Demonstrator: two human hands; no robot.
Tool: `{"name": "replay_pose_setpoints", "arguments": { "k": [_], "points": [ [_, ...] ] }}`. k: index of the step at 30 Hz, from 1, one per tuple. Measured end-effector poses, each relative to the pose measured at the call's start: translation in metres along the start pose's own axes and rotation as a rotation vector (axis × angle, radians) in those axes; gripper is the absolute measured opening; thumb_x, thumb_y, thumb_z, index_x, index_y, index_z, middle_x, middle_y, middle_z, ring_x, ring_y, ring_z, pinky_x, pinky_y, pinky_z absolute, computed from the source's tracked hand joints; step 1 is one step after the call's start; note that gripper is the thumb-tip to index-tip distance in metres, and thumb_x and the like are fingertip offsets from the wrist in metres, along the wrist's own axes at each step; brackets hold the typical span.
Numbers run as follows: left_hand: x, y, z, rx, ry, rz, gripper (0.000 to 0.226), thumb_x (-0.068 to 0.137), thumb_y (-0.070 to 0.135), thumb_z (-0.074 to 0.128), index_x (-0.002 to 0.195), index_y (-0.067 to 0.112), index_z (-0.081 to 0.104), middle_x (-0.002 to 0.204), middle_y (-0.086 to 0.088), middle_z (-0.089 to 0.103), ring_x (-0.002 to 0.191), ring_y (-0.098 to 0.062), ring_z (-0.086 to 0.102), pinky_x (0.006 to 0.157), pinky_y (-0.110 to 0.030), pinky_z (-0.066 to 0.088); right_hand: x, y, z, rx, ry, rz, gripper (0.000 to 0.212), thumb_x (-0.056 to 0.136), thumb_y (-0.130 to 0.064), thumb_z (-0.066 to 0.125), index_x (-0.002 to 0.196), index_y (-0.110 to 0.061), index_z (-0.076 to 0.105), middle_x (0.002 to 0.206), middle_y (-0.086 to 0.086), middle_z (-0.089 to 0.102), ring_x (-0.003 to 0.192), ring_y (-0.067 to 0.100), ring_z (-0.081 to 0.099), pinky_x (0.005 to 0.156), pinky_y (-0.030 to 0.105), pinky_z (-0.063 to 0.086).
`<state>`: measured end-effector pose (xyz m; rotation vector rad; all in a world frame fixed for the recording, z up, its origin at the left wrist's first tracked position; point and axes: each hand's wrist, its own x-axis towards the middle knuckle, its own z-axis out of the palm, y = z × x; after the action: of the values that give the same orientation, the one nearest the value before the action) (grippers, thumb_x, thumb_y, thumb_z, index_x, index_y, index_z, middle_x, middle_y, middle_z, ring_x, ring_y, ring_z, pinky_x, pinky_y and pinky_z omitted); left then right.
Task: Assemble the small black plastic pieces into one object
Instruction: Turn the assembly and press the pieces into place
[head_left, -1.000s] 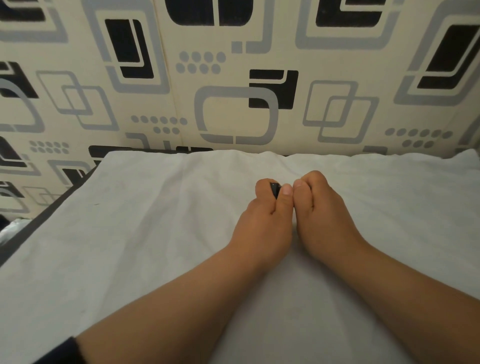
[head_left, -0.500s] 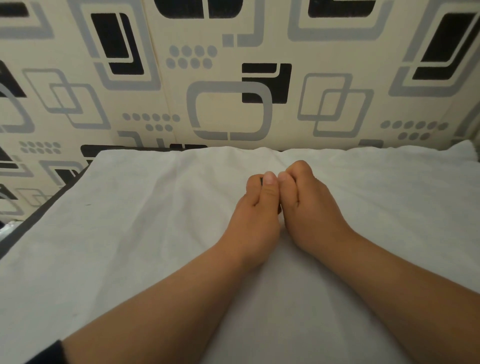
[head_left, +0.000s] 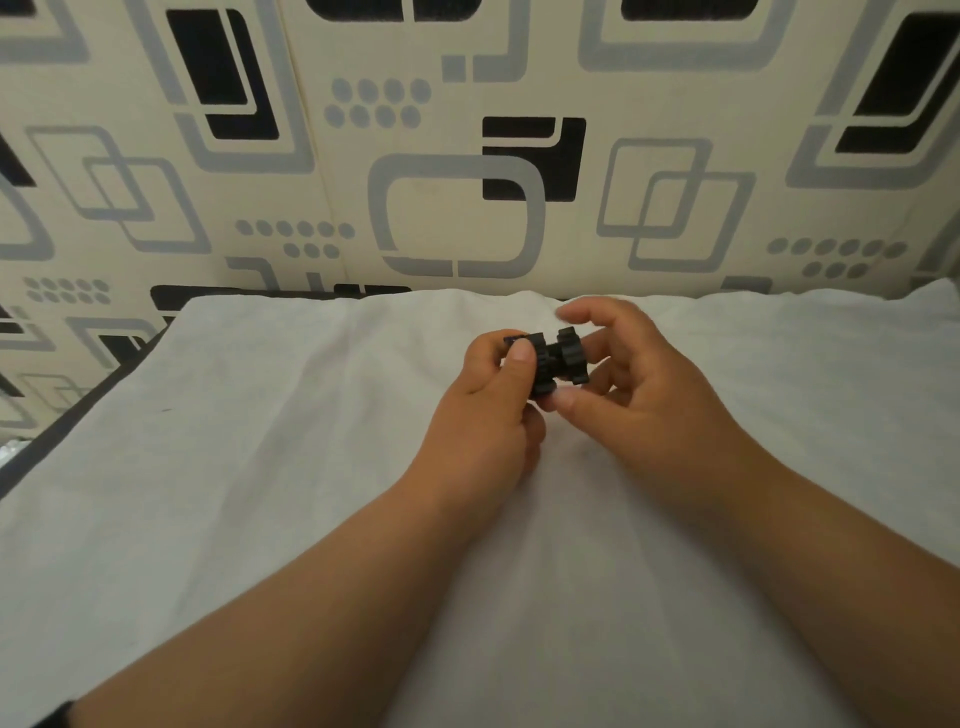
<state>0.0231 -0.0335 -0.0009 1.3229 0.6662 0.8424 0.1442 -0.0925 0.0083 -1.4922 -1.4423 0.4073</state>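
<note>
A small black plastic assembly (head_left: 551, 359), made of toothed, gear-like pieces joined side by side, hangs just above the white cloth at the middle of the view. My left hand (head_left: 491, 400) pinches its left end between thumb and fingers. My right hand (head_left: 639, 382) holds its right end, thumb under it and forefinger lifted above. Parts of the assembly are hidden behind my fingers.
A white cloth (head_left: 260, 493) covers the work surface, with a dark edge (head_left: 78, 410) showing along its left side. A patterned cream, grey and black wall (head_left: 467, 156) rises directly behind the cloth.
My hands were pressed together with the pieces hidden inside. They have now moved slightly apart and the fingers have loosened, exposing the black assembly between them.
</note>
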Motion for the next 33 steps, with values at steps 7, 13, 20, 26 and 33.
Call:
{"name": "replay_pose_setpoints", "arguments": {
  "k": [7, 13, 20, 26, 33],
  "points": [
    [-0.002, 0.0041, -0.0001, -0.012, -0.072, 0.029, 0.021, 0.092, 0.027, 0.04, 0.104, 0.015, 0.052, 0.057, 0.012, 0.055, 0.041, -0.006, 0.037, 0.042, -0.019, 0.034, 0.0007, 0.0027, -0.0044, -0.024, 0.018, -0.034, 0.043, 0.079, -0.02, 0.062, 0.111, -0.044, 0.047, 0.088, -0.015, 0.061, 0.08, 0.005, 0.057, 0.074, 0.018, 0.048],
    [-0.0008, 0.0053, -0.0033, -0.001, -0.093, 0.054, 0.016, 0.093, 0.025, 0.039, 0.095, 0.018, 0.053, 0.053, 0.013, 0.055, 0.04, -0.006, 0.035, 0.041, -0.018, 0.031, 0.0024, 0.001, -0.0079, -0.031, -0.007, -0.065, 0.035, 0.075, -0.021, 0.066, 0.094, -0.046, 0.049, 0.078, -0.032, 0.061, 0.077, -0.004, 0.059, 0.07, 0.006, 0.043],
    [-0.0012, 0.0012, -0.0035, 0.074, -0.135, 0.082, 0.015, 0.092, 0.026, 0.041, 0.097, 0.019, 0.053, 0.066, 0.008, 0.054, 0.041, -0.005, 0.037, 0.043, -0.018, 0.032, 0.0036, 0.0025, -0.0095, -0.081, 0.044, -0.022, 0.021, 0.08, -0.049, 0.048, 0.077, -0.03, 0.059, 0.066, -0.007, 0.064, 0.067, 0.007, 0.056, 0.056, 0.012, 0.042],
    [0.0, -0.0002, -0.0038, 0.096, -0.128, 0.081, 0.018, 0.091, 0.028, 0.042, 0.103, 0.021, 0.054, 0.067, 0.009, 0.056, 0.042, -0.005, 0.038, 0.043, -0.019, 0.033, 0.0033, 0.0016, -0.0086, -0.081, 0.076, 0.006, 0.052, 0.066, -0.064, 0.036, 0.074, -0.018, 0.06, 0.067, 0.0, 0.064, 0.06, 0.009, 0.054, 0.053, 0.017, 0.04],
    [-0.0003, 0.0005, -0.0038, 0.093, -0.104, 0.072, 0.018, 0.091, 0.028, 0.042, 0.104, 0.021, 0.052, 0.066, 0.01, 0.057, 0.041, -0.006, 0.038, 0.043, -0.019, 0.034, 0.005, 0.0028, -0.0071, 0.163, 0.061, 0.079, 0.028, 0.082, -0.019, 0.054, 0.106, -0.032, 0.052, 0.09, -0.007, 0.063, 0.076, 0.009, 0.061, 0.066, 0.021, 0.052]
  ]
}}
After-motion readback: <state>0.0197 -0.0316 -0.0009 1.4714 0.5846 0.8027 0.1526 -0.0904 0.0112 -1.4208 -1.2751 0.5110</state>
